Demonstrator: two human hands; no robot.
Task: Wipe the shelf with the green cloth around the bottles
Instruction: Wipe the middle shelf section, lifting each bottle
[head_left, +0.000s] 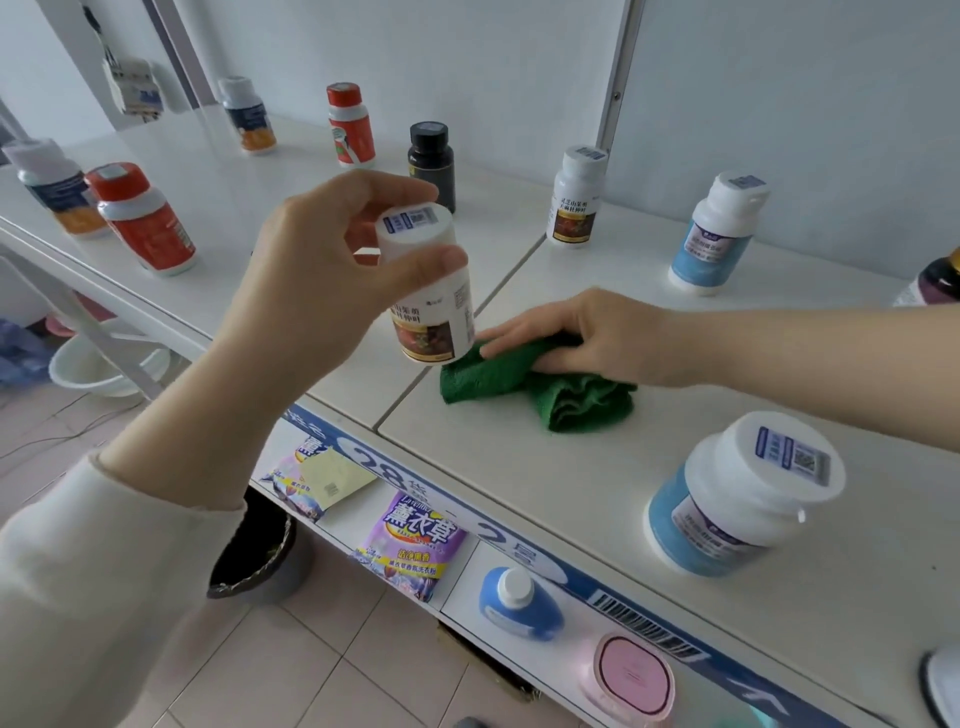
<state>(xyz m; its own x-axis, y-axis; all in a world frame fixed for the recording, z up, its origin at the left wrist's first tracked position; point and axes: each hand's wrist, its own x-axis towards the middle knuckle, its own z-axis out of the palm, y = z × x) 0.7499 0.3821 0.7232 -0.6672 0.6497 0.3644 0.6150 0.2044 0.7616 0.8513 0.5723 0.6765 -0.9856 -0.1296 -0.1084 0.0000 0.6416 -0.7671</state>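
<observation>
On the white shelf, just right of the seam between its two boards, a bunched green cloth is pressed down by the right hand. The forefinger is stretched along the cloth and the other fingers are curled over it.

Above the seam and clear of the shelf, a white bottle with a brown label is held tilted by the left hand, whose fingertips and thumb are clamped round its cap. Its base hangs just over the left end of the cloth.

Every bottle is capped, so no contents can be seen. At the near right a blue bottle stands upright, well apart from the cloth.

Along the far side, right to left, are ranged:
- a dark bottle, cut off by the frame edge
- a far blue bottle
- a far white bottle
- a black bottle, partly hidden behind the left hand
- a red bottle

A second red bottle stands near the left end.

On the lower shelf are laid a purple bag, a small blue jug and a pink box. On the floor at the left are seen a bin lined with a black bag and a white basin; what lies inside them cannot be told.
</observation>
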